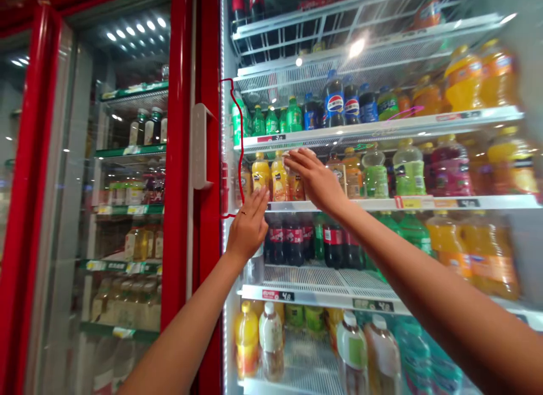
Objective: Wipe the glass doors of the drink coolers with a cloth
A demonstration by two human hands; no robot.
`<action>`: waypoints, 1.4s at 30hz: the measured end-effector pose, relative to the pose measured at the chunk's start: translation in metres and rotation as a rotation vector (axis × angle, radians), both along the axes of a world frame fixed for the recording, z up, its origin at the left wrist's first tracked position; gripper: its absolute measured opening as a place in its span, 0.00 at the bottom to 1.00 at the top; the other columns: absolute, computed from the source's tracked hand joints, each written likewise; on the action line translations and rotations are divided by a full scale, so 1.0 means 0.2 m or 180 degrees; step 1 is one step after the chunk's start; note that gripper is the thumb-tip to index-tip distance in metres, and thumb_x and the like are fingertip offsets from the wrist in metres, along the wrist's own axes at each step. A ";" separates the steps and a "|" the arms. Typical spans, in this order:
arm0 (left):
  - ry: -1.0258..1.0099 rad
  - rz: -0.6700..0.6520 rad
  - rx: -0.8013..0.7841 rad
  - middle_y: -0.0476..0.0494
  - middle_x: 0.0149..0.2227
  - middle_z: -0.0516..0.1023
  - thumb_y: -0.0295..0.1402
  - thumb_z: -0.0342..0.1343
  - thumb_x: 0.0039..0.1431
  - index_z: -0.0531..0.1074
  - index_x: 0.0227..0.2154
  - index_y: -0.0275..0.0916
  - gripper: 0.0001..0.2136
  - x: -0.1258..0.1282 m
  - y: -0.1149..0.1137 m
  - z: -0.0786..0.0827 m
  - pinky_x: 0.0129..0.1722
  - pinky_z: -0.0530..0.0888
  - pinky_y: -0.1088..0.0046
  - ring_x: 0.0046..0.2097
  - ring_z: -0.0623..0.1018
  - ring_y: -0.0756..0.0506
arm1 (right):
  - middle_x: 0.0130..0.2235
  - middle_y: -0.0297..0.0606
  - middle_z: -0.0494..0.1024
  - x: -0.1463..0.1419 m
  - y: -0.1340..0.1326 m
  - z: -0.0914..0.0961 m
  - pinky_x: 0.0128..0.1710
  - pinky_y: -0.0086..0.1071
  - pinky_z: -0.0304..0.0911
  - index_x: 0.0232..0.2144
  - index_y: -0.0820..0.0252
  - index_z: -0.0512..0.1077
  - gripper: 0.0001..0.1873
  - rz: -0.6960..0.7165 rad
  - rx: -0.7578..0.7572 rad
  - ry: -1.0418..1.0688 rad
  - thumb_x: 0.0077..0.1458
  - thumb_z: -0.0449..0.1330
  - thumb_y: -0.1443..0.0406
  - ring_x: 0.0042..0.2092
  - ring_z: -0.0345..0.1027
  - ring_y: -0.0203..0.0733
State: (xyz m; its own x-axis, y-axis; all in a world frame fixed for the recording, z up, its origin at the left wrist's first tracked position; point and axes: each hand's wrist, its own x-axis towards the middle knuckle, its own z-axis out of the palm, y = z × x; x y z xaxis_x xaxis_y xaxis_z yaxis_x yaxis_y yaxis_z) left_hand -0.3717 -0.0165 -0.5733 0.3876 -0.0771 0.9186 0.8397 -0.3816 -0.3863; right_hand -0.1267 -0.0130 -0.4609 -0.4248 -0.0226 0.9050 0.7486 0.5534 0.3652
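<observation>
My right hand (314, 180) reaches over the middle shelf, its fingers lying on top of a pale-capped bottle (296, 183). I cannot tell whether it grips that bottle. My left hand (249, 230) is raised flat with the fingers apart, its fingertips just below a yellow juice bottle (261, 174) and close to the white shelf edge (331, 205). A second yellow juice bottle (279, 180) stands between my hands. Several cola bottles (292, 242) fill the shelf below my hands.
The red-framed glass cooler door (207, 129) stands open at left, with its white handle (201, 146). Pepsi bottles (335, 103) and green bottles (271, 120) stand on the shelf above. Large orange drink bottles (487, 256) fill the right side. Another cooler (131, 214) stands behind the glass.
</observation>
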 end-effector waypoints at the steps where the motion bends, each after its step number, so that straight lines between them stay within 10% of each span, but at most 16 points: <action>1: 0.0056 0.0044 -0.0012 0.43 0.78 0.60 0.20 0.47 0.68 0.38 0.80 0.46 0.42 -0.04 0.00 -0.02 0.76 0.66 0.54 0.78 0.60 0.40 | 0.73 0.27 0.68 0.00 -0.02 -0.02 0.75 0.56 0.64 0.72 0.42 0.66 0.38 0.0002 -0.0054 -0.0123 0.67 0.48 0.77 0.77 0.56 0.51; 13: 0.0365 0.0033 0.0142 0.39 0.76 0.62 0.21 0.49 0.67 0.37 0.80 0.41 0.43 -0.14 0.10 -0.16 0.74 0.69 0.56 0.76 0.64 0.40 | 0.73 0.30 0.68 -0.05 0.01 0.10 0.73 0.59 0.66 0.72 0.42 0.67 0.41 -0.0150 0.0047 0.0229 0.63 0.48 0.79 0.76 0.57 0.52; 22: 0.0346 -0.0127 0.0103 0.39 0.76 0.61 0.21 0.49 0.67 0.36 0.80 0.41 0.43 -0.14 0.11 -0.19 0.75 0.68 0.54 0.77 0.63 0.39 | 0.73 0.30 0.68 0.04 -0.03 0.02 0.73 0.56 0.65 0.69 0.46 0.70 0.38 -0.0229 -0.0092 -0.0012 0.65 0.46 0.78 0.77 0.57 0.49; 30: 0.0336 -0.0046 0.0106 0.39 0.76 0.61 0.20 0.48 0.66 0.36 0.80 0.40 0.43 -0.13 0.10 -0.19 0.75 0.67 0.56 0.77 0.62 0.40 | 0.73 0.28 0.68 -0.21 -0.01 0.16 0.75 0.55 0.64 0.69 0.46 0.71 0.40 -0.0137 -0.0070 0.0214 0.63 0.46 0.80 0.77 0.57 0.52; 42: 0.0306 0.0023 0.0172 0.38 0.76 0.63 0.21 0.49 0.66 0.34 0.80 0.38 0.44 -0.13 0.09 -0.20 0.75 0.68 0.57 0.77 0.61 0.41 | 0.71 0.28 0.71 -0.15 0.00 0.03 0.71 0.56 0.70 0.68 0.45 0.73 0.41 -0.0075 0.0116 0.0200 0.61 0.47 0.80 0.74 0.62 0.52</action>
